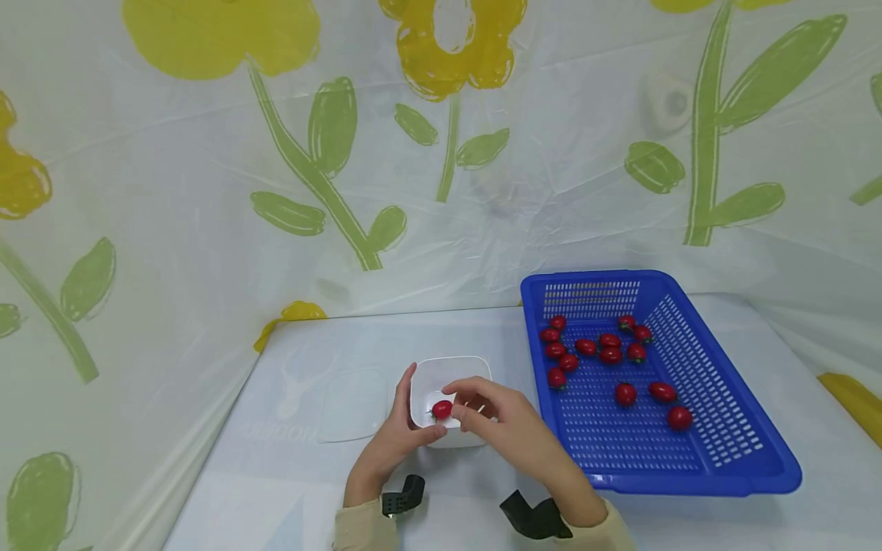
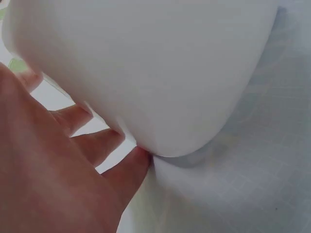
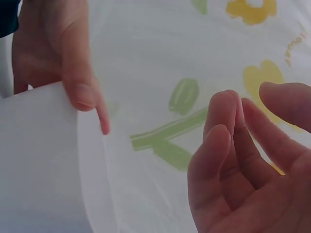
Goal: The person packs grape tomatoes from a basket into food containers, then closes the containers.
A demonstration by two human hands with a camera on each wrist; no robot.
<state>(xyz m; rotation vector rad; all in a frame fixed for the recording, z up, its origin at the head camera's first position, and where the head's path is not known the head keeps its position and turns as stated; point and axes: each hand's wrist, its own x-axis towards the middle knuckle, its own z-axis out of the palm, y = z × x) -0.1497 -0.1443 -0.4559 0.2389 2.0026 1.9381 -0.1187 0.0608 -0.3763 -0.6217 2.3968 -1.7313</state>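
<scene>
A small white plastic container with an open top stands in the middle of the table. Inside it lies one red cherry tomato with a green stem. My left hand holds the container by its left side, thumb at the near rim; the left wrist view shows fingertips against the white wall. Over the container's right part hovers my right hand, its fingertips close to the tomato in the head view. In the right wrist view this hand has loosely bent fingers, thumb apart from them, with nothing between.
To the right sits a blue perforated basket with several red cherry tomatoes scattered in it. A clear flat lid lies on the table left of the container. Behind the table hangs a flower-printed curtain.
</scene>
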